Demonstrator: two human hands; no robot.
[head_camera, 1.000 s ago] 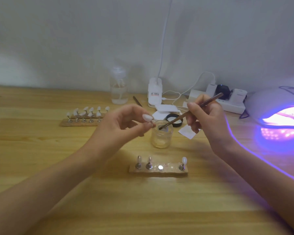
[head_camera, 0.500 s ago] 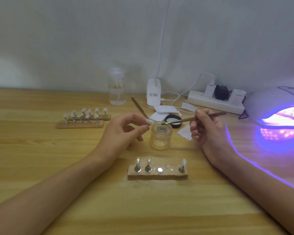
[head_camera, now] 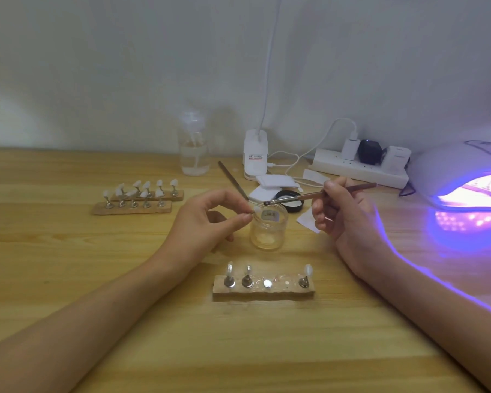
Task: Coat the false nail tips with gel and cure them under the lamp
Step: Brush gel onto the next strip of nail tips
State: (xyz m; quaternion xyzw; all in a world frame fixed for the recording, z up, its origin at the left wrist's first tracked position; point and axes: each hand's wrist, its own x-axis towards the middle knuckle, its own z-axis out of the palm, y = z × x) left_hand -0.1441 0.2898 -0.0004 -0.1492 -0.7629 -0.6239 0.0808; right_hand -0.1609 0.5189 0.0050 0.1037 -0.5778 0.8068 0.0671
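Wooden table meets a plain pale wall. White curing lamp stands at far right, lit violet, its glow spilling onto the wood. Left hand is nearly closed, thumb and forefinger pinching a small stand. Right hand is curled round a brush. 2 loaded holder blocks lie at left. 1 nearer block carries 3 metal stands. Gel jar sits open between the hands. False nail tip, white, tops the pinched stand above the jar rim, with the bristles just beside it. Contact cannot be told.
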